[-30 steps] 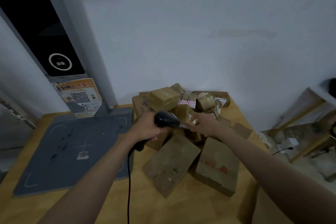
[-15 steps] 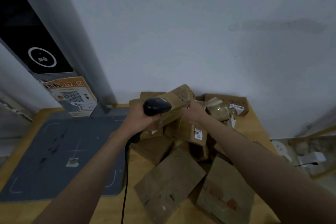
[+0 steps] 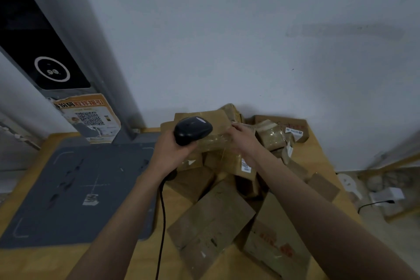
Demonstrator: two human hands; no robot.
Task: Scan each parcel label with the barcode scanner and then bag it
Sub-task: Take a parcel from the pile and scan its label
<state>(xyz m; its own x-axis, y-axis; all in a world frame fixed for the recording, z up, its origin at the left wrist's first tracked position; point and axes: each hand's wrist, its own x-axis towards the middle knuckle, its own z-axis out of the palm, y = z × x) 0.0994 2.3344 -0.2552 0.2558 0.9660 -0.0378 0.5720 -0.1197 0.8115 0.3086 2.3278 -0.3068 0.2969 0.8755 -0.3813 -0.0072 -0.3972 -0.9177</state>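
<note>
Nearest me, flat brown cartons (image 3: 211, 218) lie on the wooden table (image 3: 34, 263). Further out, my left hand (image 3: 171, 152) wraps its fingers round the black barcode scanner (image 3: 193, 130), cable (image 3: 161, 223) trailing down. My right hand (image 3: 244, 141) grips the taped parcel (image 3: 216, 129), lifted over the pile by the wall (image 3: 227, 29). A grey mat (image 3: 75, 184) lies left.
</note>
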